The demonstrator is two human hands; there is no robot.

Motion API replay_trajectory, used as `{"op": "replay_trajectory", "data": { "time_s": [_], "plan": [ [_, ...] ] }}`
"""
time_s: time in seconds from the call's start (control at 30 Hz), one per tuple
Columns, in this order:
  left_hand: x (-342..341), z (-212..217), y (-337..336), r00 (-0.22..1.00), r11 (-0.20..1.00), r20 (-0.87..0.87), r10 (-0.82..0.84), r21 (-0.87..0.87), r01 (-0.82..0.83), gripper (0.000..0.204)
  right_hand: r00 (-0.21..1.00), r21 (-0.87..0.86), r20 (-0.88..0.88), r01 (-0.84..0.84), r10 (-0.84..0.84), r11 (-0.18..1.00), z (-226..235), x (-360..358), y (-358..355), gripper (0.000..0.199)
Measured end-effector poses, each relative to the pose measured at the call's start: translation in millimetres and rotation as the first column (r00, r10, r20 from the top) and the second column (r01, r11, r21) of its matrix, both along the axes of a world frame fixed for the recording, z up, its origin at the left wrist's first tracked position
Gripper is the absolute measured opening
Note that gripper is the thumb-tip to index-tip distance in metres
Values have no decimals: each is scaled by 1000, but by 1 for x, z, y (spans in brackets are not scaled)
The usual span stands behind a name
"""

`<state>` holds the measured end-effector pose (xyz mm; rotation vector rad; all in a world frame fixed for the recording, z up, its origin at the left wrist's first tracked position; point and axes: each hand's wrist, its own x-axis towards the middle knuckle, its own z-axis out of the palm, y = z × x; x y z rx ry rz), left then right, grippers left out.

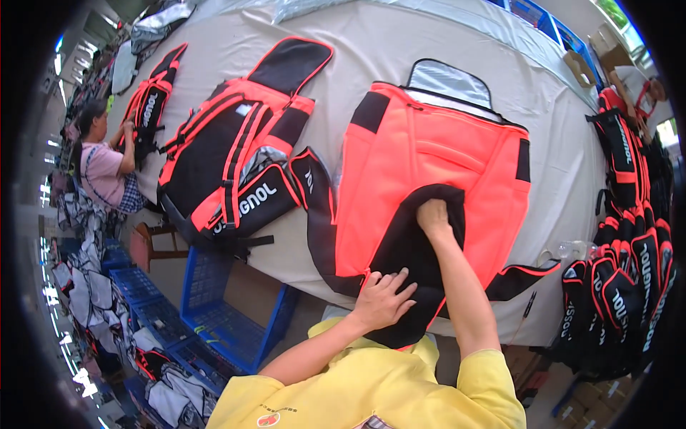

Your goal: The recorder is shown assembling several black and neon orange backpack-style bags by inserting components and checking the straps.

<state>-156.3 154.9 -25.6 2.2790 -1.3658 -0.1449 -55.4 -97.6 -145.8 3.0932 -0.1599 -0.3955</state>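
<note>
Pale worktop [400, 50] is carrying an orange-black bag [429, 179] at frame centre. Left hand [382, 300] is pressing spread on its black panel; right hand [433, 214], fisted, is pushing inside. Finished bag [229, 157] is lying upper left.

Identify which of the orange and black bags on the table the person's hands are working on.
The flattened, unfinished orange bag nearest the person: the right hand reaches into its black lining, the left hand presses it flat. The finished backpack further left lies untouched.
</note>
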Motion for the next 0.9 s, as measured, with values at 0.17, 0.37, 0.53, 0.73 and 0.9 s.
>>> {"op": "replay_trajectory", "data": {
  "time_s": [0.17, 0.37, 0.53, 0.73, 0.9],
  "plan": [
    [21, -6, 10, 992, 997, -98, -81, -22, 79, 42, 997, 40, 53, -62, 60, 997, -52, 13, 7, 23],
    [35, -21, 10, 983, 987, -106, -149, -68, 142, 45, 998, 177, 65, 7, -18, 984, -61, 12, 8, 23],
    [44, -34, -9, 972, 954, -132, -192, -259, 153, 36, 958, 195, 112, 238, -263, 951, -24, -49, -22, 23],
    [46, -63, 5, 969, 979, -178, -174, -141, 150, 35, 822, 412, 344, 302, -454, 860, 163, -125, 126, 29],
    [38, -75, -3, 947, 962, -180, -265, -114, 248, 59, 867, 366, 257, 321, -426, 874, 229, -180, 152, 30]
  ]
}}
